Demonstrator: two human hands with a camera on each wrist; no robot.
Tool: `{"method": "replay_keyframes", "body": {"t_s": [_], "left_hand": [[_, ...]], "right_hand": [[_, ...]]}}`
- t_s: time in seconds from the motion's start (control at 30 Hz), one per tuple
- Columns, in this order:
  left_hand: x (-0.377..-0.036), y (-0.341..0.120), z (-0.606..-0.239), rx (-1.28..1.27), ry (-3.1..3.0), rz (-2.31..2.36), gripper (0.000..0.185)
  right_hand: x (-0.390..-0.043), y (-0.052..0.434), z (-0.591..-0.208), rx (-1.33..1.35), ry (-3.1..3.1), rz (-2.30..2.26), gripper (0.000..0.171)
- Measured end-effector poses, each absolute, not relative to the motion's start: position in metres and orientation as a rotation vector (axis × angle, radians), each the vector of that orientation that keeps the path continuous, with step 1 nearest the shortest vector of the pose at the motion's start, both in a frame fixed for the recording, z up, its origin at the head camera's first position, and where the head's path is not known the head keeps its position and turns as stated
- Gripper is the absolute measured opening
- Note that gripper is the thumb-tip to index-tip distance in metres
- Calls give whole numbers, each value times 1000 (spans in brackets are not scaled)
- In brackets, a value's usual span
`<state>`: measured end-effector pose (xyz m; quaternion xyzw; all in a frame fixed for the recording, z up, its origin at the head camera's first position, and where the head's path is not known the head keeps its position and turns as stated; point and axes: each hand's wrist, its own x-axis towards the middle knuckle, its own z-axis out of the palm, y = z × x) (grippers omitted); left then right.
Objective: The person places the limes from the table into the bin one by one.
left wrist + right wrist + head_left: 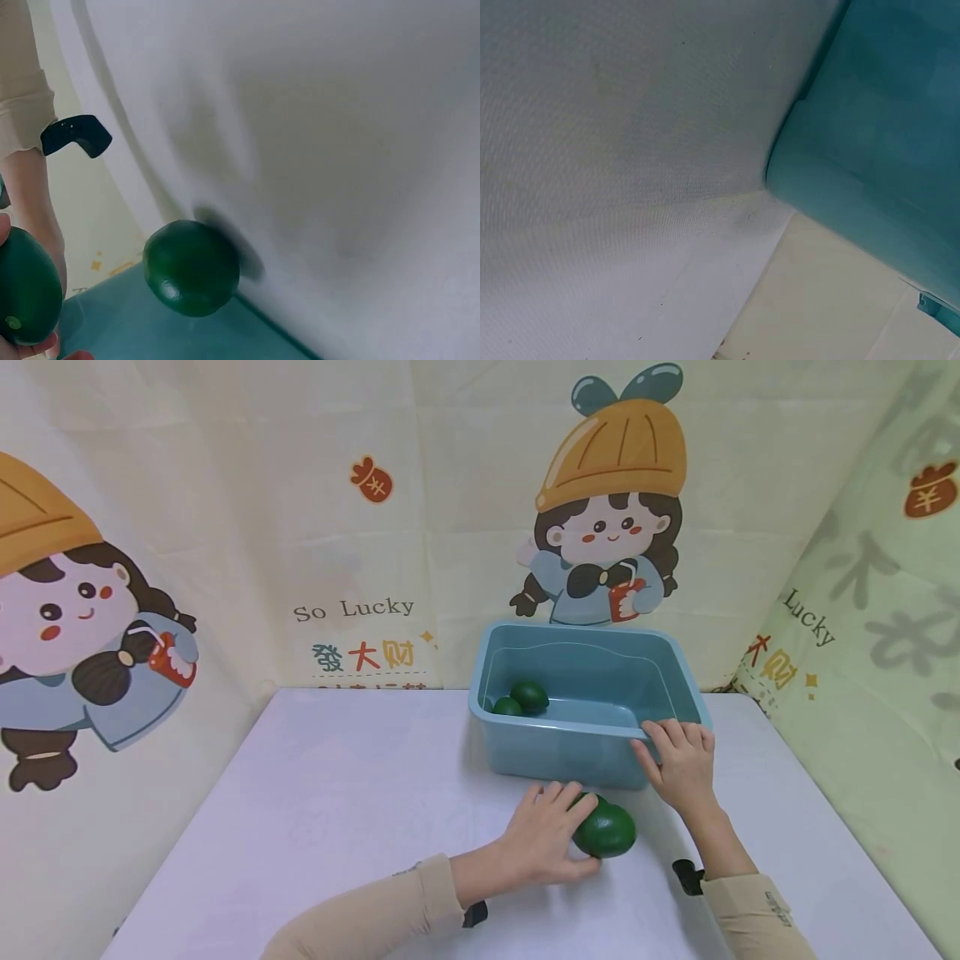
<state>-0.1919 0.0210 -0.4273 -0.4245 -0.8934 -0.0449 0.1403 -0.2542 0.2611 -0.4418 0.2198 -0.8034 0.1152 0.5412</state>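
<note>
A dark green avocado [606, 831] lies on the white tabletop [337, 810] just in front of the blue plastic tub [555, 752], gripped by the left hand [543, 843]. The right hand [682, 760] rests with relaxed fingers on the tub's near rim. Two more avocados [521, 699] lie inside the tub.

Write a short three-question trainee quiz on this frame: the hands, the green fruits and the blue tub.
1. True or false: the right hand rests on the near rim of the blue tub.
2. How many green fruits lie inside the tub?
3. Which hand holds a green fruit on the white table? A) left hand B) right hand C) neither

Key:
1. True.
2. Two show, near the tub's left wall; anything more is hidden by the rim.
3. A: the left hand grips it in front of the tub.
</note>
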Motion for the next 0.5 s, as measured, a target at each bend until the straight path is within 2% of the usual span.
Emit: {"method": "replay_keyframes", "body": {"t_s": [0.5], "left_hand": [[-197,17,-410,-1188,-2536,-138,60]], "right_hand": [[-255,261,-441,526,-1895,279,45]]}}
